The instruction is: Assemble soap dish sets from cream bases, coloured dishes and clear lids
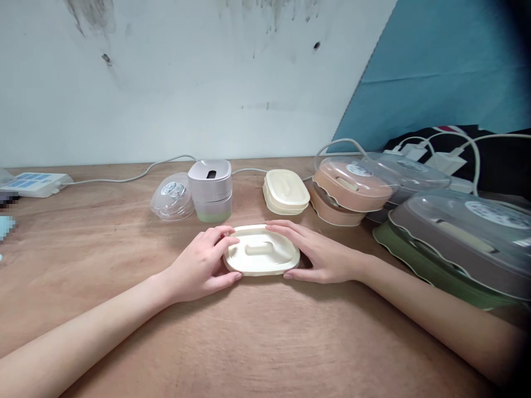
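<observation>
A cream rounded plastic lid (260, 252) with a raised bar along its middle lies on the wooden table in front of me. My left hand (207, 258) is curled round its left end, thumb at the near edge and fingertips on the top and far rim. Round the right end is my right hand (319, 251), with its thumb at the near corner and its fingers along the far edge. Just behind stands a small stack of similar cream lids (287, 190).
Clear plastic covers (172, 196) are stacked beside pale lilac boxes (210, 182) at the back left. Orange containers (352, 185) and larger grey and green ones (456, 243) crowd the right, near my forearm. White cables (124, 179) run along the wall; a power strip (37, 184) lies far left.
</observation>
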A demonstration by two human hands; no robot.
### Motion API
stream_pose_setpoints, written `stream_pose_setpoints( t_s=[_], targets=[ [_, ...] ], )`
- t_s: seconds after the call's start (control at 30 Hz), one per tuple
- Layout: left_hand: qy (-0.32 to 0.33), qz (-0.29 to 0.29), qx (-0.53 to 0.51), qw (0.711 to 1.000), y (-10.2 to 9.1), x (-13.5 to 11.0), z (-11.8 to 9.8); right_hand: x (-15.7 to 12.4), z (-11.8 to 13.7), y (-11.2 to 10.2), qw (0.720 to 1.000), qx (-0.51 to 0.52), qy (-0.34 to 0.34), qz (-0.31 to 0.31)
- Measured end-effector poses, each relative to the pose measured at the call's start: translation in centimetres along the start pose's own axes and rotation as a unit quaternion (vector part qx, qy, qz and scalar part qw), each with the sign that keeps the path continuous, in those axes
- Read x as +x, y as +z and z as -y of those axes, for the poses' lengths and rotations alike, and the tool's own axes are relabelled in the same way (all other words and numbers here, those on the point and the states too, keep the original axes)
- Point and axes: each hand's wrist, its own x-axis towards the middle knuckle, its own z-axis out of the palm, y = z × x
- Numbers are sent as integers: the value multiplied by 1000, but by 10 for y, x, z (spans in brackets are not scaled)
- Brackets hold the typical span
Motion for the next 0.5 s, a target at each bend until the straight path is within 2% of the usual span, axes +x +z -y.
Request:
stream_pose_setpoints(
  t_s=[0.17,0.23,0.37,0.43,0.5],
  targets=[
    [10,-8,21,1000,2,-2,0,1,0,-1,1000,-1,4,-1],
    [17,-35,50,998,-2,0,-1,1,0,-1,1000,-3,6,0],
    [18,-180,141,973,-30,17,-2,1,-1,0,1000,-3,6,0],
    [-19,-251,174,952,-49,32,0,0,0,0,1000,-4,7,1],
    [-78,-291,202,932,-64,48,5,0,0,0,1000,-4,12,2]
  ],
)
